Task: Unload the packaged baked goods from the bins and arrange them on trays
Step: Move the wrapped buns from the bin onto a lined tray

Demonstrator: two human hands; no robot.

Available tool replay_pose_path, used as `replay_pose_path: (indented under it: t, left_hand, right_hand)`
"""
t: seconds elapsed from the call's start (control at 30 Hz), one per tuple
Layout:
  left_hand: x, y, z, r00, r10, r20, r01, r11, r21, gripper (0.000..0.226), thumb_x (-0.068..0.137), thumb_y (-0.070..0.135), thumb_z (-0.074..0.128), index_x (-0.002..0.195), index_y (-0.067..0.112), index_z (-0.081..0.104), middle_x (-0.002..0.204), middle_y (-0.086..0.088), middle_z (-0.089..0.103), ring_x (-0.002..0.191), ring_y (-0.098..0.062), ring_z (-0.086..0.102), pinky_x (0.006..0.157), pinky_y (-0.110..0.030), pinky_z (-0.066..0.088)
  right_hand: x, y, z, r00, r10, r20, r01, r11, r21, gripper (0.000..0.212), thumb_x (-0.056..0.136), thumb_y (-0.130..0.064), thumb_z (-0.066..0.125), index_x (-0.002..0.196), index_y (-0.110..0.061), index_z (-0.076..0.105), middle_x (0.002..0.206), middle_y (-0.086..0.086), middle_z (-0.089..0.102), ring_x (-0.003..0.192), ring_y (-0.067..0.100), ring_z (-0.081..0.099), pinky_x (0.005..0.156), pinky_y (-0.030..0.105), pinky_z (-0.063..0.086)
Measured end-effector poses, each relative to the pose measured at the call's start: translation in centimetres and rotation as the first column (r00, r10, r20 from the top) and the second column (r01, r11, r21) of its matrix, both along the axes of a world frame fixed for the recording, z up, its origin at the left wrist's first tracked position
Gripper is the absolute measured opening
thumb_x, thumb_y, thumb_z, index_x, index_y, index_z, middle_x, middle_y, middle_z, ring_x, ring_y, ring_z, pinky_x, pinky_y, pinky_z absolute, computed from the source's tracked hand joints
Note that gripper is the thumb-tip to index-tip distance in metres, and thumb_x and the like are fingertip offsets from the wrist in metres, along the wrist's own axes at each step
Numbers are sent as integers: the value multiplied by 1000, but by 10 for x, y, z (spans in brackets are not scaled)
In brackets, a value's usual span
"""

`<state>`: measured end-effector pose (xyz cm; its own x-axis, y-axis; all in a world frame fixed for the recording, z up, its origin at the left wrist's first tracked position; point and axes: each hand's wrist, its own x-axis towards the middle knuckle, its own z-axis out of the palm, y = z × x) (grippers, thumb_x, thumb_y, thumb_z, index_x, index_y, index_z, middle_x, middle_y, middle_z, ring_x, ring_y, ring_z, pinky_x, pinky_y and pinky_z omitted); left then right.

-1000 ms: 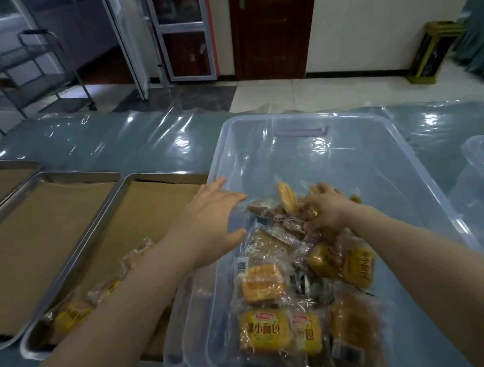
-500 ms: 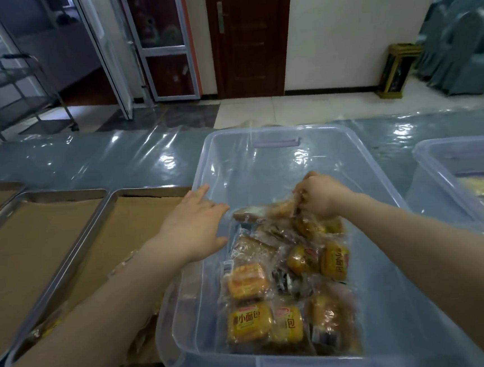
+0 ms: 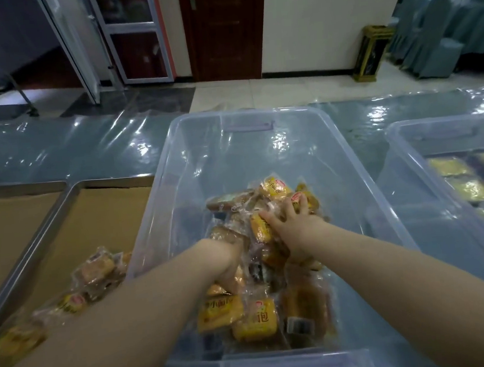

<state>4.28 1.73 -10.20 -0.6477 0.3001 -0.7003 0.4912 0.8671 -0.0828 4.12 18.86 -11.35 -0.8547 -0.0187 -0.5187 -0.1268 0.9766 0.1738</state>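
Bin (image 3: 349, 156): hands (image 3: 289, 223) gripping packets (image 3: 268, 228).

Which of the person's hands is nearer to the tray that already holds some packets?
Left. The left hand is in the bin, close to the wall beside the tray. The right hand is also in the bin, farther from the tray, pressed on the packets.

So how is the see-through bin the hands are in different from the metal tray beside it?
The clear bin is deep plastic; the metal tray is shallow and lined with brown paper. Both hands, left hand and right hand, are in the bin, not the tray. Both hold packaged breads.
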Motion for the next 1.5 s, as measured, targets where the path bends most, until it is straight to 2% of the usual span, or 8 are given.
replay_pose_path:
  t: [0.17,0.3,0.47,0.6,0.73,0.87,1.13,1.5]
  left_hand:
    - [-4,1,-5,981,75,178,-64,996,-63,126,58,74,68,150,23,-1,154,-11,24,136,-37,30,107,-52,32]
    - [-2,2,-5,996,39,85,-38,999,-6,120,62,57,77,150,25,1,151,-12,27,132,-36,35,104,-49,37]
    - [-4,2,2,993,-56,-101,67,991,111,61,70,30,79,121,14,50,106,-3,60,89,-20,57,74,-30,50]
    - [-4,1,17,944,-58,-323,111,982,150,40,79,17,65,114,14,46,88,0,51,80,-21,52,60,-32,40]
    - [-13,-5,30,899,23,-437,66,980,188,46,82,13,60,123,14,40,116,-7,53,105,-28,52,69,-35,38]
    - [-21,-11,42,833,138,-536,53,944,325,51,83,24,66,124,17,37,119,-6,50,111,-27,48,73,-35,40]
    - [-30,-34,87,688,244,-684,268,790,552,76,76,22,70,139,21,27,135,-5,43,122,-26,38,90,-35,40]
    - [-18,-153,169,644,524,-557,264,531,805,95,70,30,79,145,30,22,141,-3,38,128,-26,36,103,-44,35]
  right_hand:
    - [0,3,-24,994,-23,-108,20,999,-28,105,90,-23,59,138,-42,-32,151,15,-33,130,55,-29,97,64,40]
    - [2,-2,-23,985,-45,-166,26,993,-114,102,87,-18,63,145,-42,-17,156,19,-11,136,57,-12,93,56,47]
    - [-4,-4,-6,967,-20,-254,-11,993,-118,82,86,-10,60,148,-38,14,144,17,29,134,51,18,93,56,46]
    - [-8,-5,6,948,13,-318,-48,994,-102,68,88,-10,55,146,-34,29,137,14,40,130,51,27,99,55,39]
    - [-8,-5,17,897,-21,-442,-68,980,-184,71,87,-8,51,146,-37,23,134,12,40,123,46,32,93,50,44]
    - [-11,-9,36,821,-90,-564,-103,948,-301,74,85,-9,51,145,-41,21,132,9,39,120,40,30,91,48,44]
    - [-5,1,79,731,-307,-609,-41,871,-489,80,83,-2,45,144,-48,20,133,7,39,118,37,32,86,40,39]
    - [0,-106,181,580,-363,-729,-283,750,-598,81,76,-18,62,142,-49,24,120,0,47,110,28,46,90,37,43]
